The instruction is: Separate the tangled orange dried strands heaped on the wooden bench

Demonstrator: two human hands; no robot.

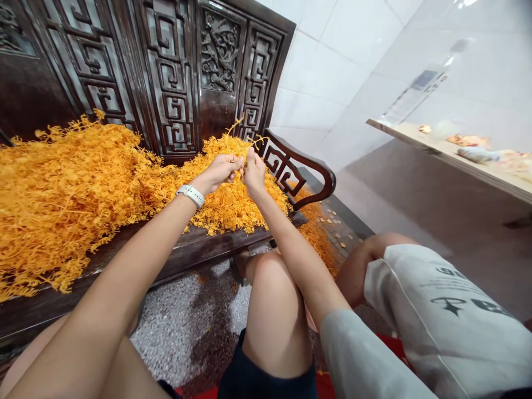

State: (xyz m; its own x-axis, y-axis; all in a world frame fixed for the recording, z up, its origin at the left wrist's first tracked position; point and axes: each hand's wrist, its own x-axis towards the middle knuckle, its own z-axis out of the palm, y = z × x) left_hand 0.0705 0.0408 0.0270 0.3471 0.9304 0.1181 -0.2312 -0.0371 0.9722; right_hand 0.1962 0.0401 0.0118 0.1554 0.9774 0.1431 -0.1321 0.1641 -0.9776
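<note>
Both my hands meet above a heap of orange branched sprigs (233,208) on a dark wooden bench. My left hand (220,170), with a pale watch (191,195) on its wrist, is closed in a pinch. Beside it, almost touching, my right hand (254,173) is closed with the thumb on top. An orange sprig (234,127) sticks up between and above the fingers, its thin branches spreading toward the bench back. Its lower end is hidden by the fingers, so I cannot tell exactly where each hand grips it.
A larger heap of orange sprigs (75,199) covers the bench's left part. The carved backrest (218,105) rises behind, and a curved armrest (326,183) bounds the right end. More orange pieces (318,233) lie beyond it. Another person's leg in pale shorts (436,299) and a shelf (449,158) are at right.
</note>
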